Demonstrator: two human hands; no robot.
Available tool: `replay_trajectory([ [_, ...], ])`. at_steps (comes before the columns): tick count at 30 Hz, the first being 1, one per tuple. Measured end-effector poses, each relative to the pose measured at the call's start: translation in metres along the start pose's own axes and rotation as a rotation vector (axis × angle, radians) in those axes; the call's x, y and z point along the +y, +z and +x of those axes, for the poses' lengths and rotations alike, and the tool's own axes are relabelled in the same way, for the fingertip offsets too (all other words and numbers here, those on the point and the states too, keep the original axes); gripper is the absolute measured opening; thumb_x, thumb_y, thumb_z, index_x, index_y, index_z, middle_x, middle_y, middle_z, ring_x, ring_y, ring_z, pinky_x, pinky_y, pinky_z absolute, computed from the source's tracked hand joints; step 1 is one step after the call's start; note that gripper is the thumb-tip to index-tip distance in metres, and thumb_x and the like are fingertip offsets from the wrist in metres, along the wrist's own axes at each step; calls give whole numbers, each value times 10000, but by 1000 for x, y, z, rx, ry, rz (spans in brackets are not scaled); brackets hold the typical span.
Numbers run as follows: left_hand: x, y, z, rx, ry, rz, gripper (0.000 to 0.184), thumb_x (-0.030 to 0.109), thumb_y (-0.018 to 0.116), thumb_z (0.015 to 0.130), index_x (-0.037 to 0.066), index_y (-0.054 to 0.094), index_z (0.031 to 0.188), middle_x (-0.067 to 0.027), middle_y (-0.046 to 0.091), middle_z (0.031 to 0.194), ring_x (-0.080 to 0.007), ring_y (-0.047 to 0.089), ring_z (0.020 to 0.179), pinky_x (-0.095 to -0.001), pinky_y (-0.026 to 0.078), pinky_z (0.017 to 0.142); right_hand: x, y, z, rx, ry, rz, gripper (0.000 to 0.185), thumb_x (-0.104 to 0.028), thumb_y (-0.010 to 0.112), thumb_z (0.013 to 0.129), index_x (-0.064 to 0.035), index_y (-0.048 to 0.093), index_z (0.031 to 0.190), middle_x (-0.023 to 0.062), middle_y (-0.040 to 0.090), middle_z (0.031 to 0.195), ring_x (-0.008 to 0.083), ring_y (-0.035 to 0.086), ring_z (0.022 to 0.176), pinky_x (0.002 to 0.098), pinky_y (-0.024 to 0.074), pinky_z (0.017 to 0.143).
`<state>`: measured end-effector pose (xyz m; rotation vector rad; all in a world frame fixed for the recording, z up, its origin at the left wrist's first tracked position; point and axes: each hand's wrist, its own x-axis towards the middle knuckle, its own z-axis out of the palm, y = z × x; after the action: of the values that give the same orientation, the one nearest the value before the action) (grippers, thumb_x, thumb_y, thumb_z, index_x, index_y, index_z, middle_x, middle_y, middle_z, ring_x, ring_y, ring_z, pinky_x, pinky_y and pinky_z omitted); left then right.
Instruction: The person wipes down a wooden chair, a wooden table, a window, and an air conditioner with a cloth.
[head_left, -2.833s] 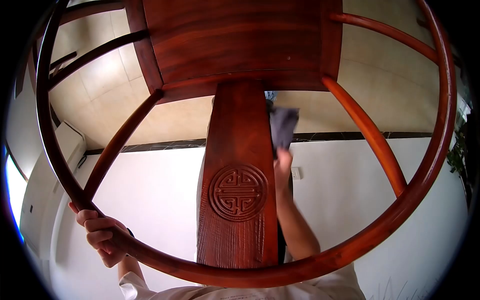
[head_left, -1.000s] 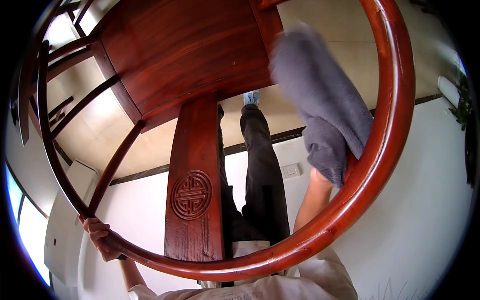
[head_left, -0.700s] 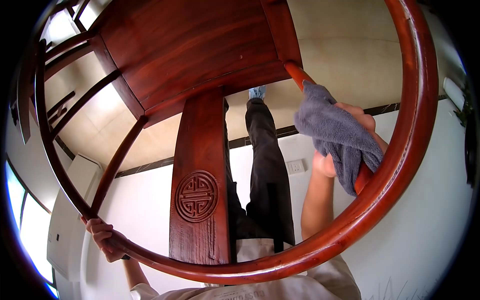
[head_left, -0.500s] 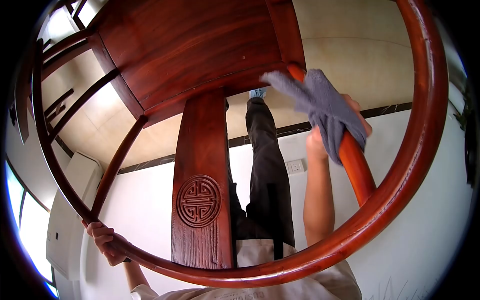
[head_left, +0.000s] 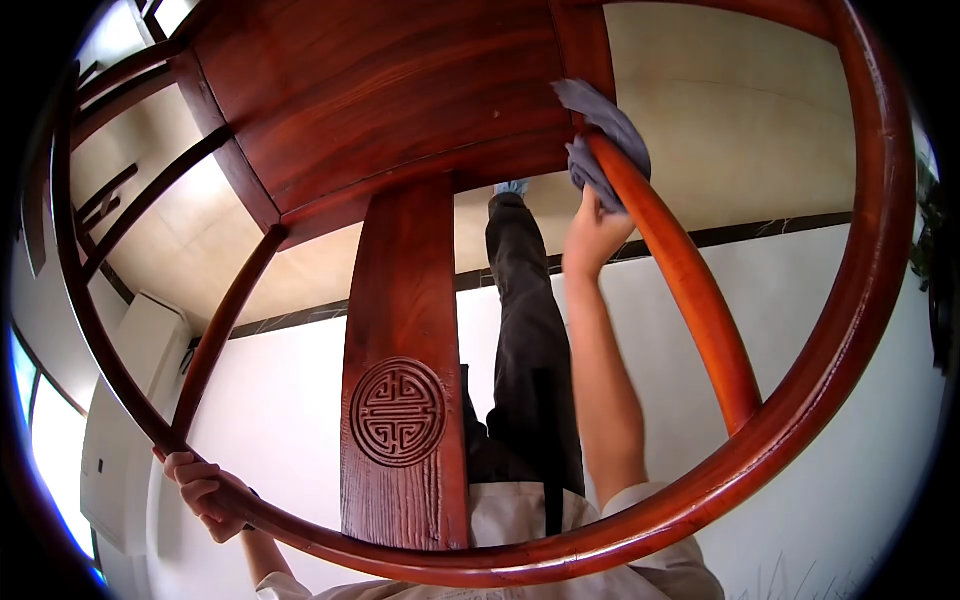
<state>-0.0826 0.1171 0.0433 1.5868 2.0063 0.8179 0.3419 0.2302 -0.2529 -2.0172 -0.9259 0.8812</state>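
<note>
A reddish-brown wooden chair fills the view, with its flat seat (head_left: 380,90) at the top, a carved back splat (head_left: 400,290) in the middle and a curved top rail (head_left: 480,565) sweeping round. My left hand (head_left: 207,492) is wrapped round the rail at the lower left. On the right, my right hand (head_left: 597,235) grips a grey cloth (head_left: 615,130), which is folded about the upper end of the slanting right post (head_left: 690,290), close to the seat's corner. Some of my right fingers are hidden behind the cloth and post.
Through the frame show my dark-trousered leg (head_left: 525,330), a pale tiled floor (head_left: 730,120) and a white wall (head_left: 800,290). Other dark wooden pieces stand at the upper left, a white unit (head_left: 130,420) below them. A plant is at the right edge.
My right hand and the cloth went from behind the splat to the right post, then slid up it toward the seat. My left hand keeps its hold on the rail.
</note>
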Motion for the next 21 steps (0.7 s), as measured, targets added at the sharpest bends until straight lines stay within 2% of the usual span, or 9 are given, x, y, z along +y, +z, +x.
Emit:
replay_trajectory([
  [2,-1,-1,-3,7,-4,-8,285,393,304,727,140,432,695,-21,489,645,-260,445,986,-526,99,1118,-32,20,-21,208,94,193,352,20,551,838,91,447,1167,167,545,1196,224,584,1033,310,464,901],
  [3,-1,-2,-4,14,-6,3,286,394,300,726,141,430,694,-19,489,647,-260,447,989,-528,93,1122,-20,30,-20,133,81,222,251,47,481,828,92,548,1066,162,590,1069,228,602,964,326,472,869],
  [5,-4,-1,-5,24,-7,6,287,395,296,724,142,427,693,-17,489,649,-260,449,991,-529,87,1125,11,65,-19,-28,-57,49,240,-7,577,809,51,526,1036,183,577,1005,315,585,953,403,466,830],
  [6,-6,-3,-5,4,10,19,280,390,292,723,144,425,694,-11,487,650,-259,451,993,-529,86,1126,-6,78,-18,-46,-153,-447,297,-104,668,777,18,512,999,189,554,951,373,558,925,449,447,802],
  [10,-9,-9,-4,-58,41,-34,234,356,326,669,161,445,720,-11,491,694,-240,458,1012,-490,40,1156,-28,112,-18,-487,-387,-308,365,-140,705,689,-49,526,994,163,559,999,397,544,925,440,441,832],
  [15,-7,-5,-3,-43,23,-5,233,354,298,711,168,437,724,6,489,694,-239,454,1012,-515,56,1139,23,49,4,-261,-623,-447,352,-177,740,645,-82,562,933,121,591,924,335,573,900,423,445,740],
  [17,-7,-6,-3,-73,44,22,238,355,282,758,175,438,757,30,492,705,-238,438,1023,-537,66,1121,22,10,7,-191,-203,-461,337,-180,710,707,-35,570,978,160,604,945,368,584,838,434,446,770],
  [19,-10,-11,-6,-81,49,10,242,356,280,761,179,444,764,33,497,711,-238,437,1029,-534,67,1120,67,-13,9,52,-274,-533,342,-139,638,779,-5,575,1088,132,620,1027,257,613,823,399,485,753],
  [21,-14,-15,-8,-75,57,-11,230,346,295,703,182,452,740,10,499,705,-228,450,1044,-515,50,1135,27,-25,30,54,555,-19,275,-136,609,828,-15,573,1072,91,601,1011,175,585,879,326,504,707],
])
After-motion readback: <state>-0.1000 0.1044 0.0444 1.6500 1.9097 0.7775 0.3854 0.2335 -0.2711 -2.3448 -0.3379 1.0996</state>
